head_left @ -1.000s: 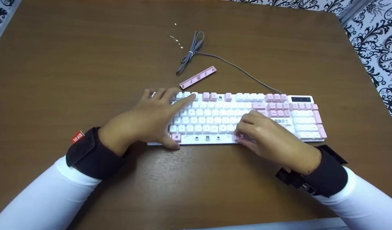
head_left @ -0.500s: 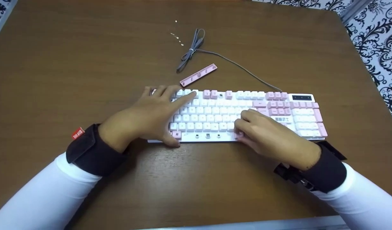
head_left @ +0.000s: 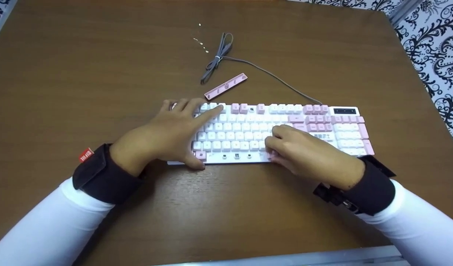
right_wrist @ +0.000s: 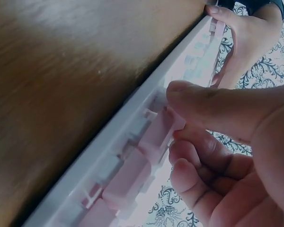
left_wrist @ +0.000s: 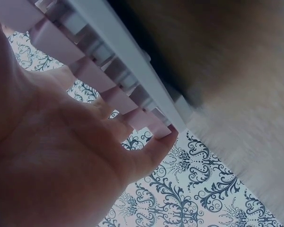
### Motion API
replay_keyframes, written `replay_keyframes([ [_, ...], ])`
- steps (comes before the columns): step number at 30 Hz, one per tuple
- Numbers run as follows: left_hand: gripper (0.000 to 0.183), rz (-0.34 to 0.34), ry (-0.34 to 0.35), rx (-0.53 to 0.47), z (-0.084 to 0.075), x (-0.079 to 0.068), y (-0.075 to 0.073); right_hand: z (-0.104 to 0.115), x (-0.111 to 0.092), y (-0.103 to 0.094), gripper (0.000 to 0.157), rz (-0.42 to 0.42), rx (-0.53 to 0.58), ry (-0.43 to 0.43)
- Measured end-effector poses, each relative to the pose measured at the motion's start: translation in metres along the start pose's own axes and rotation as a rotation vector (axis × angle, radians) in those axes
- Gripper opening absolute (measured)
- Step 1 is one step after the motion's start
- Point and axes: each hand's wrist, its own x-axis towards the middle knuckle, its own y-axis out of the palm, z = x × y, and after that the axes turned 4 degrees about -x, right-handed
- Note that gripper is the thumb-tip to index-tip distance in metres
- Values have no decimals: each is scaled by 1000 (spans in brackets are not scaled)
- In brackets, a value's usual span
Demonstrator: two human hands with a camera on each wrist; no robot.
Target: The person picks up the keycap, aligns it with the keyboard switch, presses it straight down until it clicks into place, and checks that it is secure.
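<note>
A white and pink keyboard [head_left: 235,136] lies on the brown table. My left hand [head_left: 167,135] is spread over its left end, thumb by the front edge and fingers stretched toward the back row. In the left wrist view, that palm lies beside the pink keys [left_wrist: 92,73] along the keyboard's side. My right hand [head_left: 304,153] pinches a pink keycap [right_wrist: 173,119] in the bottom row between thumb and index finger, its other fingers curled. Left of it, a bare strip [head_left: 232,159] shows dark switch tops. Behind the keyboard lies a long pink spacebar keycap [head_left: 226,87] with small drawings.
A bundled grey cable [head_left: 219,57] lies behind the keyboard and runs to its back edge. Small pale specks [head_left: 201,43] are scattered on the table [head_left: 100,66]. A single bare switch [head_left: 251,109] shows among the top-row keys. Patterned wallpaper or flooring [head_left: 433,55] borders the table.
The view has shifted slightly. Both hands stay at the same parts of the keyboard, the right still pinching at the bottom row.
</note>
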Motion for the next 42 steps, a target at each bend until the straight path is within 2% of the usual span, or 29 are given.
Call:
replay_keyframes([
  [7,127,1,9,-22,2,-1,0,0,1,3,18,-3,-18,-10],
  [18,128,8,5,-33,1,0,2,-6,2,-3,22,49,73,21],
  [26,129,21,-8,-19,0,2,-1,-10,10,-12,10,52,113,13],
  [28,129,24,-10,-17,0,2,-2,-13,15,-16,6,51,125,21],
  [30,129,23,-11,-17,1,2,-3,-18,22,-19,9,45,124,46],
  [36,129,32,-24,-19,1,2,-2,-36,56,-27,11,21,82,96],
  [38,129,36,-29,-18,1,2,-2,-41,68,-30,10,42,71,112],
  [42,129,26,-18,-9,0,2,-1,-49,96,-39,11,139,54,168],
])
